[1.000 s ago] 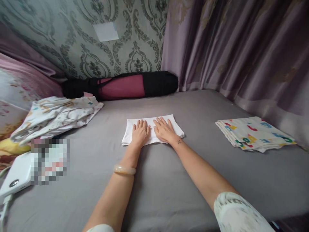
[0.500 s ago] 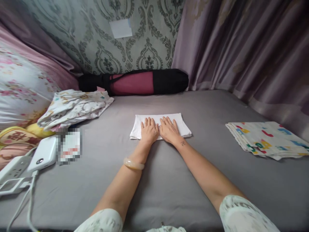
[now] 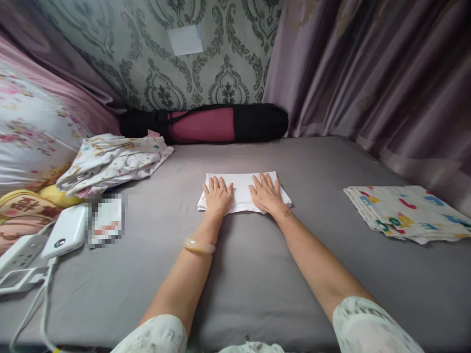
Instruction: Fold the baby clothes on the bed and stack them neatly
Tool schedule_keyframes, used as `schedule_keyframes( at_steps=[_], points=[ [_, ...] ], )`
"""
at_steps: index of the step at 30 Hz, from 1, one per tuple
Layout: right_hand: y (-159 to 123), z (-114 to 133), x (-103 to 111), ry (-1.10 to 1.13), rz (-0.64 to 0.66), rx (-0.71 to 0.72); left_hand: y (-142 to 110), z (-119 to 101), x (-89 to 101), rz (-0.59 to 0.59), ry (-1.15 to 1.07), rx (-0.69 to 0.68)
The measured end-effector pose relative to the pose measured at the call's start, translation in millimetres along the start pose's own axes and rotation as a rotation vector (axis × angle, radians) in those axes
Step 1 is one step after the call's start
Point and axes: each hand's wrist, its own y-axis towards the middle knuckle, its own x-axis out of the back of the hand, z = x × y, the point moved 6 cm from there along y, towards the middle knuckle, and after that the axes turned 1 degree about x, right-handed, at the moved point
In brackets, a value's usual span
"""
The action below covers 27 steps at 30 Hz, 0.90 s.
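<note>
Resting farther apart than before, the left hand and right hand are pressing flat, fingers spread, on the folded white cloth, which is lying on the gray sheet.

Grey bed, white cloth, letter-print cloth, long bag

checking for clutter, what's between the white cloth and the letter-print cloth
Between the white cloth and the letter-print cloth, the head view shows only bare grey sheet.
</note>
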Motion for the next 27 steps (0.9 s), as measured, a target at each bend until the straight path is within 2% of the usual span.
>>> schedule_keyframes(
  at_steps=[8,15,22,27],
  points=[
    [1,-1,0,0.024,0.003,0.002,3,3,-5.2,0.028,-0.025,-0.001],
    [2,-1,1,0.025,0.003,-0.008,0,1,-0.1,0.006,-0.031,-0.003],
    [5,-10,4,0.065,0.179,0.029,7,6,1.7,0.077,-0.048,-0.037],
    [1,-3,10,0.056,0.114,0.109,7,8,6.5,0.113,-0.055,-0.063]
  ],
)
